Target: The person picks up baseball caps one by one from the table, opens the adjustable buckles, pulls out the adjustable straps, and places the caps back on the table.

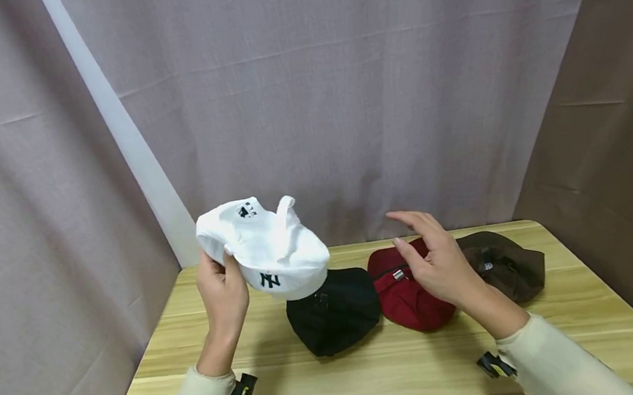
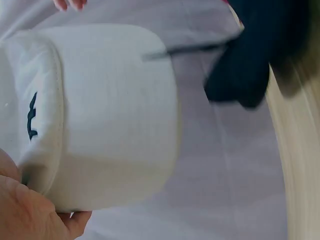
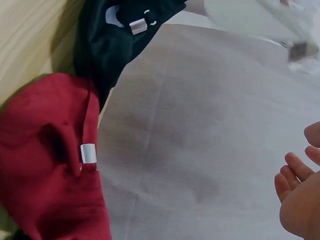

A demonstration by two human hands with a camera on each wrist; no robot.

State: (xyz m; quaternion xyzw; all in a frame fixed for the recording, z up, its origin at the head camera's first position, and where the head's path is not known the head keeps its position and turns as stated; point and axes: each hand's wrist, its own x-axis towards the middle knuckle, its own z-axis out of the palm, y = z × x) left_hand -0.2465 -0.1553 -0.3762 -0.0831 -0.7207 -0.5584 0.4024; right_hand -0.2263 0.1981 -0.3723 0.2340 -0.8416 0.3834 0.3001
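White cap (image 1: pixel 266 244), black letter emblem (image 1: pixel 270 280) on its side: held aloft over the counter (image 1: pixel 192 339), pinched at the edge between thumb and fingers of the left hand (image 1: pixel 222 291). Right hand (image 1: pixel 436 262): raised, thumb spread from loosely bent fingers, nothing held, well apart from the white item. Black cap (image 1: pixel 334 314), red cap (image 1: pixel 414 303), brown cap (image 1: pixel 509 270): laid left to right in a row on the wood, each close beside the next. Step in hand, by judgement: handling the white piece in mid-air, perhaps shaping or turning it before setting down. Next move, likely: bring the free hand across to steady the far side, then lower, probably left of the black one. By left wrist view: broad face of the brim (image 2: pixel 115 110) and stitched join to the crown, neither plain from the head. By right wrist view: silver buckle (image 3: pixel 88 153) on the red strap, shown larger. By head view alone: small dark emblem (image 1: pixel 245 211) on the white fabric; also the brown piece, clearly shown.
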